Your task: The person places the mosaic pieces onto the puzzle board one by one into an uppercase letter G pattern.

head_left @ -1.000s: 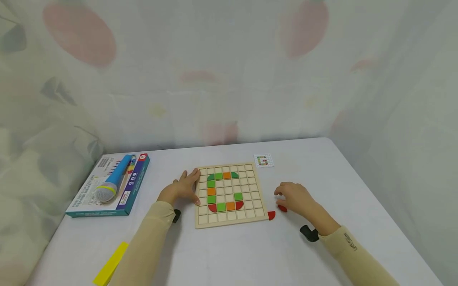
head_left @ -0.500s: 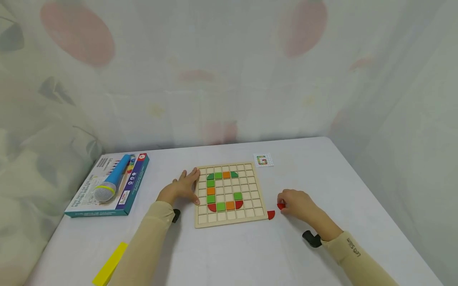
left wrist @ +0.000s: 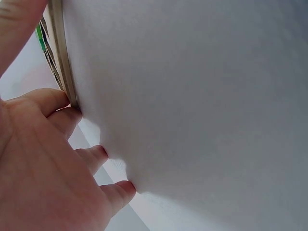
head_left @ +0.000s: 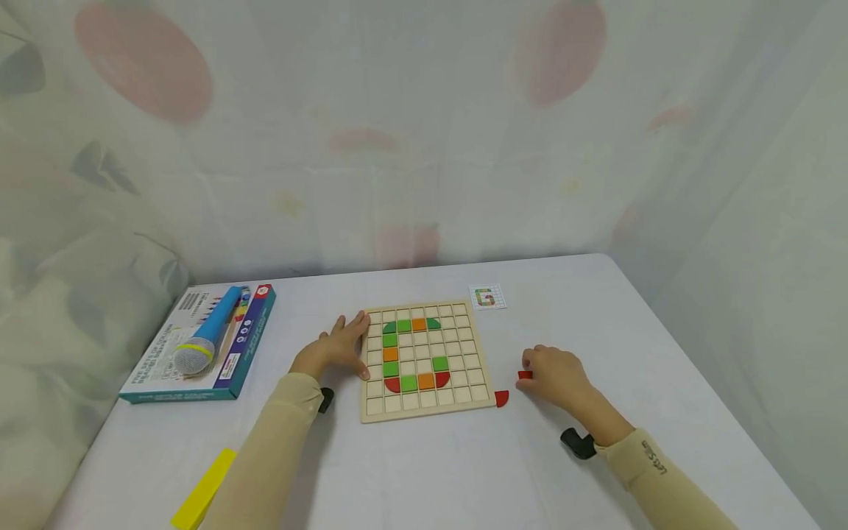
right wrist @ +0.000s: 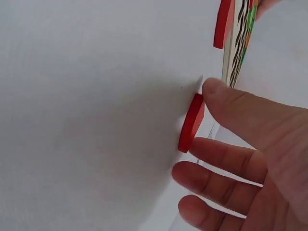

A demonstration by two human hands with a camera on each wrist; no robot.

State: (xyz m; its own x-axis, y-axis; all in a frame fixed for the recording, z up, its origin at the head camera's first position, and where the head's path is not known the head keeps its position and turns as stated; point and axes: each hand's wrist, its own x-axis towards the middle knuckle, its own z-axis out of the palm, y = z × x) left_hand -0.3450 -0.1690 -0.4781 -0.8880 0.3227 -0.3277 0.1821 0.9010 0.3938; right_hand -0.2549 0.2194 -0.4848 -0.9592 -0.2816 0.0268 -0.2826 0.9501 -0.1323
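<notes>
A square wooden grid board (head_left: pixel 464 340) lies on the white table. Green, orange and red tiles in its cells form a G-like outline that opens to the right. Along the board's left edge my left hand (head_left: pixel 334 349) rests with spread fingers, touching the rim (left wrist: pixel 61 53). To the right of the board, my right hand (head_left: pixel 555 374) pinches a red quarter-round tile (right wrist: pixel 191 124) between thumb and forefinger, low over the table. A second red quarter-round tile (head_left: pixel 501 398) lies by the board's lower right corner.
Behind the board's right corner lies a small pattern card (head_left: pixel 487 297). At the left is a flat box (head_left: pixel 241 353) with a blue toy microphone (head_left: pixel 215 324) on top. A yellow strip (head_left: pixel 204 489) lies near the left forearm.
The right hand came down on the red tile and pinched it, then shifted slightly right and turned it. The left hand stayed at the board's edge.
</notes>
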